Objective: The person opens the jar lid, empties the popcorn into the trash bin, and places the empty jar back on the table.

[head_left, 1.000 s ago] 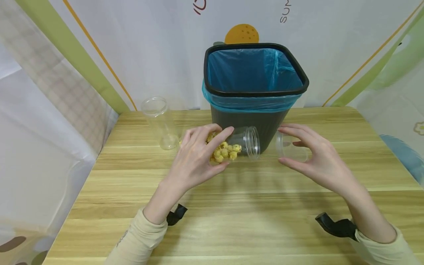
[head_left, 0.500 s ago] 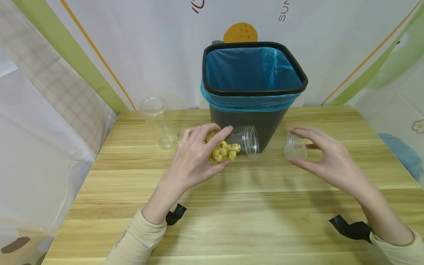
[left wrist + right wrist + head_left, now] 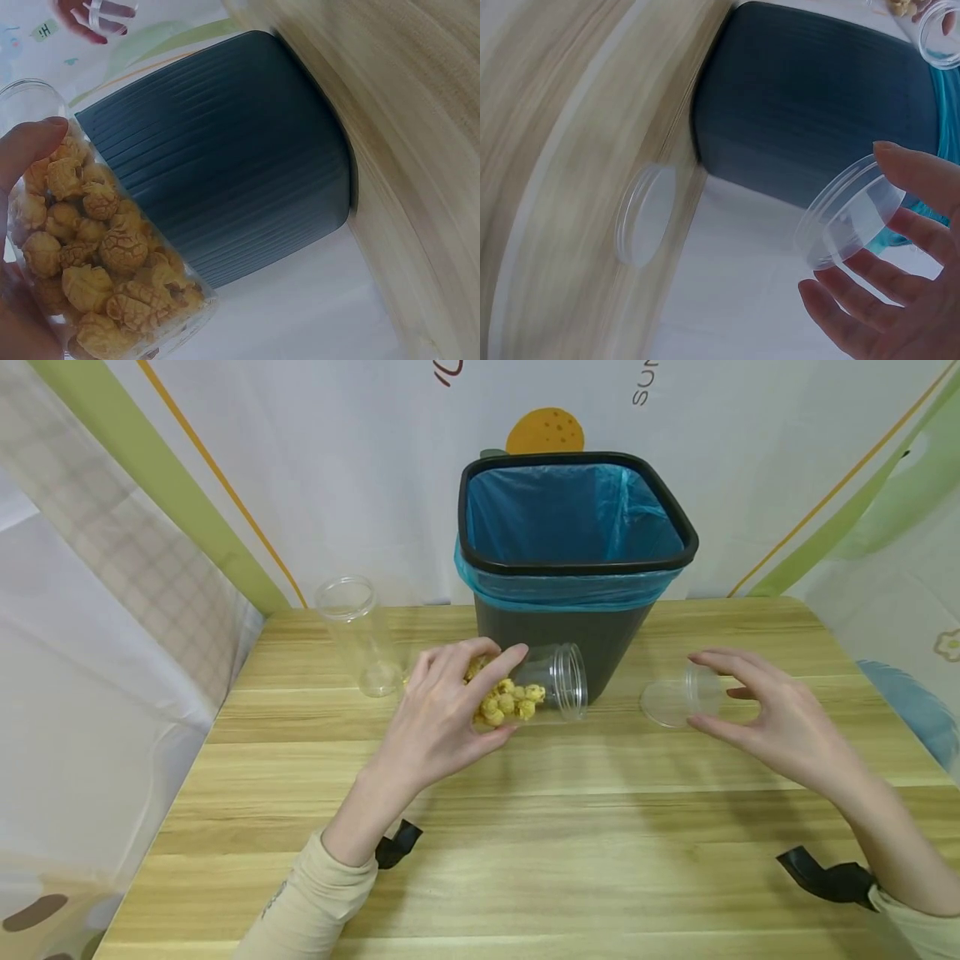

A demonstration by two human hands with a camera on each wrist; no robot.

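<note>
Moved right since earlier, away from popcorn jar (image 3: 557, 683): clear lid (image 3: 706, 690) pinched in right hand (image 3: 780, 722). Leftmost, tall clear jar (image 3: 365, 639) upright on table (image 3: 555, 868). Next, popcorn jar gripped sideways by left hand (image 3: 442, 718), before bin (image 3: 558, 628). Then second lid (image 3: 660, 703) on table.

wood-grain table (image 3: 525, 877): dark bin (image 3: 558, 627), upright clear jar (image 3: 369, 647) left, clear lid (image 3: 662, 705) flat right of bin.

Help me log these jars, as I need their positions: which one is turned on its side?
The popcorn jar, gripped sideways by the left hand; the other jar stands upright on the table, untouched by either hand.
</note>
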